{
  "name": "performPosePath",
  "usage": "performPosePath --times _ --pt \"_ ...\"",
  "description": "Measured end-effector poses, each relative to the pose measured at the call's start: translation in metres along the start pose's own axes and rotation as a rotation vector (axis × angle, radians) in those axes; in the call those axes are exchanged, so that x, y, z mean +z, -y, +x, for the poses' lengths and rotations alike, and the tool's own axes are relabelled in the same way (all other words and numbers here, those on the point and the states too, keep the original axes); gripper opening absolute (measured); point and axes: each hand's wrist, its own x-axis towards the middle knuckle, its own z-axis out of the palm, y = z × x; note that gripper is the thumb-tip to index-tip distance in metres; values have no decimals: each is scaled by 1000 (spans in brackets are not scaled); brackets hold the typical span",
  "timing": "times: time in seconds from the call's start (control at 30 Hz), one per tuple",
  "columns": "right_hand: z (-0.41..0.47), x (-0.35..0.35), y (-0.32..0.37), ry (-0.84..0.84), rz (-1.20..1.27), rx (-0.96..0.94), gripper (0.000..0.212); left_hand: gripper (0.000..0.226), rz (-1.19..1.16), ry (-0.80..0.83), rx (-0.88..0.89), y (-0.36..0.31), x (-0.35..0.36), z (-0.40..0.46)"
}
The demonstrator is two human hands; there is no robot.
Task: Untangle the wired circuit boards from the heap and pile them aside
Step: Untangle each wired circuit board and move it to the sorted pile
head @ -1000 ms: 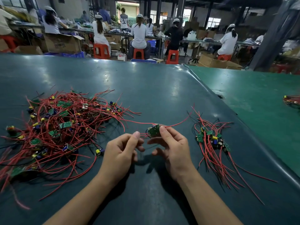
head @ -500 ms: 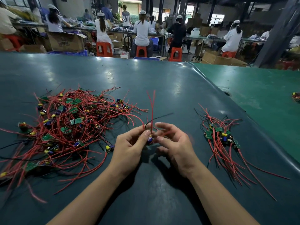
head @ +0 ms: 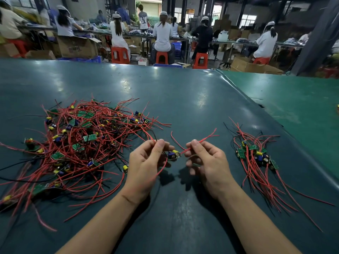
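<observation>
head cam | looks forward and down | close over table | single view

We hold one small circuit board off the table between our hands, its yellow and blue parts up and red wires running out either side. The heap, a tangle of green boards and red wires, sprawls to the left. The sorted pile lies right, wires trailing toward us.

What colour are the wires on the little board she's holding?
Red, seen in the head view: wires on the held board.
</observation>
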Motion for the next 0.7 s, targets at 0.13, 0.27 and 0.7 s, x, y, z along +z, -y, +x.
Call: performPosePath --times 0.13,0.27,0.7 --pt "-1 -2 3 5 65 47 11 24 -219 56 -132 -2 -1 5" --pt "-4 -3 1 13 -18 30 3 27 -149 99 -136 -2 0 4" --pt "-4 -2 0 -3 -15 41 14 39 27 227 8 2 2 -3"
